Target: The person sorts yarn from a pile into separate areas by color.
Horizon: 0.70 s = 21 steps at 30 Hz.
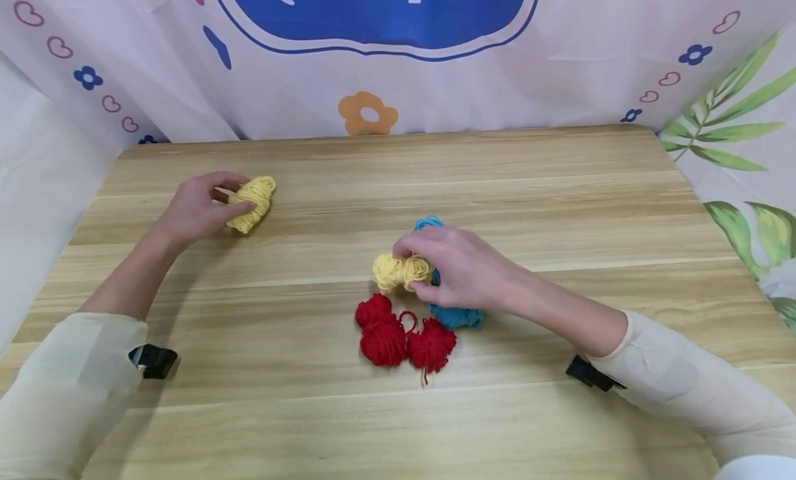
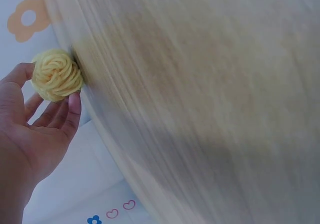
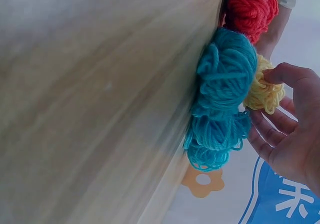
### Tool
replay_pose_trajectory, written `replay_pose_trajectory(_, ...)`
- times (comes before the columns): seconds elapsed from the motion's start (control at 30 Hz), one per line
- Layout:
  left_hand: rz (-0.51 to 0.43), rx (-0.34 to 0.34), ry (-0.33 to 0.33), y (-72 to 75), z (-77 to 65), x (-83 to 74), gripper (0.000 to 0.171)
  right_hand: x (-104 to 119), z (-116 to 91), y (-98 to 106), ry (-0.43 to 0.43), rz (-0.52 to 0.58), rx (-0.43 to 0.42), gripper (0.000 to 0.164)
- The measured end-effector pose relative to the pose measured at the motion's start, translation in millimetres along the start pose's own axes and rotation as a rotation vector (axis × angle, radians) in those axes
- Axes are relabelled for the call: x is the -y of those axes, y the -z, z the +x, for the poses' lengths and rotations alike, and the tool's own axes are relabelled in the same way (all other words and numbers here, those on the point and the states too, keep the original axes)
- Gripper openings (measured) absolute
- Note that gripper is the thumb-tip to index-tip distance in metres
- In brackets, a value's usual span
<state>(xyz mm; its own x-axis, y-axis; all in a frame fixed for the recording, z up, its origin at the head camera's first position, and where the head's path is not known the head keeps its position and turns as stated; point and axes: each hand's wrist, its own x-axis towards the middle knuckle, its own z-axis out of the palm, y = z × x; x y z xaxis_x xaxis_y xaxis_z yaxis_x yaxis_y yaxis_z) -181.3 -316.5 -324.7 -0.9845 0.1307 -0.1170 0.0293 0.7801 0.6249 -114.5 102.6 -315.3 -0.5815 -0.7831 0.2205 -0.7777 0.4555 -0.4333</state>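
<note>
Yellow yarn skein (image 1: 258, 195) lies at the left part of the wooden tabletop (image 1: 298, 411), toward its back edge, in the left hand (image 1: 202, 207). Its long axis runs on a slant, one end near and to the left, the other, looped end pointing away and to the right. The thumb and fingers pinch it from opposite sides, bent only partway; whether it touches the wood is unclear. The left wrist view meets it nearly end-on, as a round coil.

A second yellow skein (image 1: 394, 273), bow-shaped with a narrow waist, is near the middle of the tabletop, its long axis roughly left to right. The right hand (image 1: 463, 266) pinches its right part between thumb and fingers, the other fingers loosely bent. Blue yarn (image 1: 457, 317) lies partly hidden below that hand, extending from front to back. Just nearer the person sit red yarn bundles (image 1: 383, 342), the left one slanting front to back, with a loose strand trailing forward from the right one.
</note>
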Motion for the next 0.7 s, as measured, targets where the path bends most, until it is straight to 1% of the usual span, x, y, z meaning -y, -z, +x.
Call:
replay_pose_trajectory(0.2, -0.009, 0.003, 0.004, -0.9, -2.2, -0.4, 0.055, -0.7, 0.0, -0.1, -0.011, 0.013, 0.001, 0.035)
replay_pose_trajectory(0.7, -0.016, -0.021, -0.02, -2.9, -4.3, -1.5, 0.055, -0.7, 4.2, 1.7, -0.007, 0.036, -0.023, 0.032)
